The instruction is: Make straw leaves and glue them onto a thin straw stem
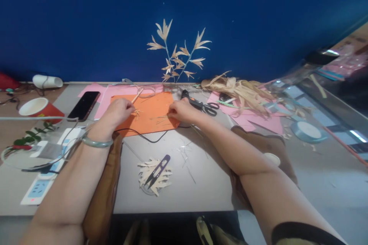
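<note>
My left hand [120, 111] rests over the left side of an orange sheet [152, 103], its fingers pinched together. A small tuft of pale dry strands [138, 112] shows at its fingertips; whether they hold it is unclear. A slim pale stick [137, 95] lies just beyond that hand. On the sheet's right side, my right hand [182, 111] has its fingers closed on a few thin straw-coloured strands [161, 118], which point left. Black-handled scissors [205, 108] and a dark tool with an orange mark [186, 97] lie beside it.
Behind the sheet stands a branch with pale husk flowers [176, 59]. Thread snips [158, 170] lie on cut husk pieces [142, 172] nearer me. Dried husks [241, 92] and a ribbon spool [307, 131] are right; a phone [84, 105], red cup [40, 109] and power strip [38, 189] left.
</note>
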